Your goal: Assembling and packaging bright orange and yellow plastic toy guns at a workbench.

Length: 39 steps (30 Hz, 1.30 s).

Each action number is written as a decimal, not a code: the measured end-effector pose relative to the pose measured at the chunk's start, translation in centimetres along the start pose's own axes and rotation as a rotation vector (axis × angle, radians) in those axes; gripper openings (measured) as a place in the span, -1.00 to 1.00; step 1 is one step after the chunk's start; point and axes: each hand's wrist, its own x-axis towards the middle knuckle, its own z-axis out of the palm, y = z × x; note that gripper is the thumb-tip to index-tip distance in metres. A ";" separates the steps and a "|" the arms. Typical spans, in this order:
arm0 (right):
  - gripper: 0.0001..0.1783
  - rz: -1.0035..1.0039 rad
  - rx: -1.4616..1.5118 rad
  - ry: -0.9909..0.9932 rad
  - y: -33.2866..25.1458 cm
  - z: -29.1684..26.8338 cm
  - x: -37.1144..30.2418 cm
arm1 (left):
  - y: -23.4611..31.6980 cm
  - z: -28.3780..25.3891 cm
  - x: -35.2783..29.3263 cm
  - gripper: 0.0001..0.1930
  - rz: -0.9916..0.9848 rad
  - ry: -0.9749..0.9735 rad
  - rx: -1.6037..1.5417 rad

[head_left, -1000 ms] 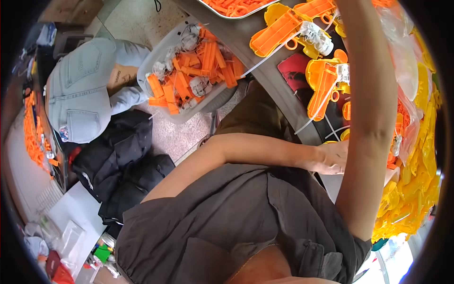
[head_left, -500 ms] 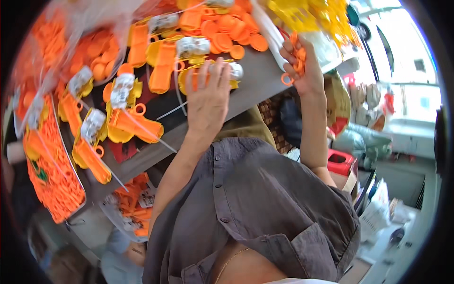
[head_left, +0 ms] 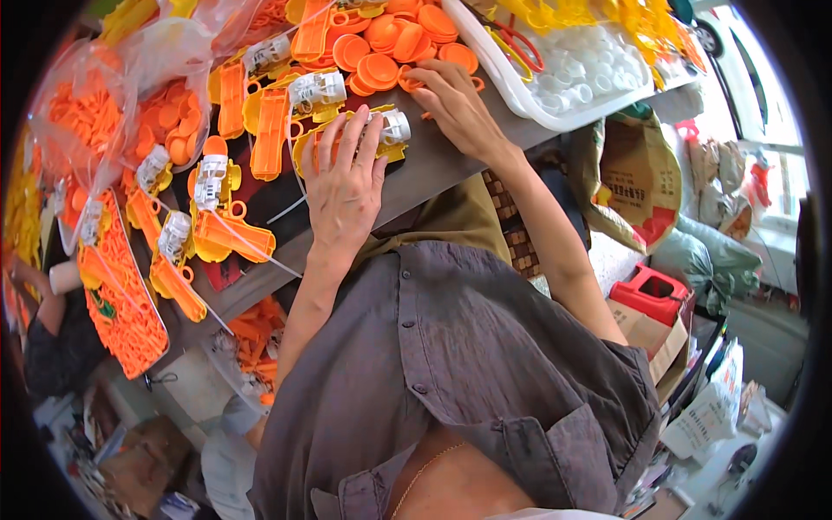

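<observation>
My left hand [head_left: 341,186] lies over a yellow plastic toy housing [head_left: 394,154] on the table, its fingers curved across the top and holding it down. A white ribbed cylinder [head_left: 395,126] sticks out at the housing's right end. To the right, my right hand [head_left: 464,113] is palm-down at the near edge of a pile of orange discs [head_left: 379,71], its fingers curled. Bits of small orange ring pieces [head_left: 478,84] show around those fingers; the palm is hidden. Left of my hands stand several similar yellow-and-orange assemblies [head_left: 232,230] with white cylinders and thin pale strips.
A white tray [head_left: 555,124] of translucent caps stands at the right, with scissors [head_left: 523,48] at its edge and yellow parts beyond. An orange-filled tray [head_left: 130,321] and clear bags [head_left: 169,113] are at the left. A red stool [head_left: 650,295] is on the floor at right.
My right hand has come down and left from above the white tray to the orange discs, uncovering the caps. My left hand stays on the yellow housing. The view has shifted slightly.
</observation>
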 end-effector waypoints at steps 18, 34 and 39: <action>-0.70 -0.057 0.075 0.063 -0.9 -1.2 -2.7 | 0.4 -1.0 0.2 -0.57 -0.234 0.204 -0.097; -0.85 -0.108 -0.086 0.085 -2.2 -1.4 -3.3 | -1.8 -1.9 -1.1 -0.85 -0.213 0.142 -0.088; -0.73 -0.001 -0.033 0.307 -4.5 -1.2 -4.5 | -2.9 -1.8 -1.6 -0.85 -0.146 0.106 -0.076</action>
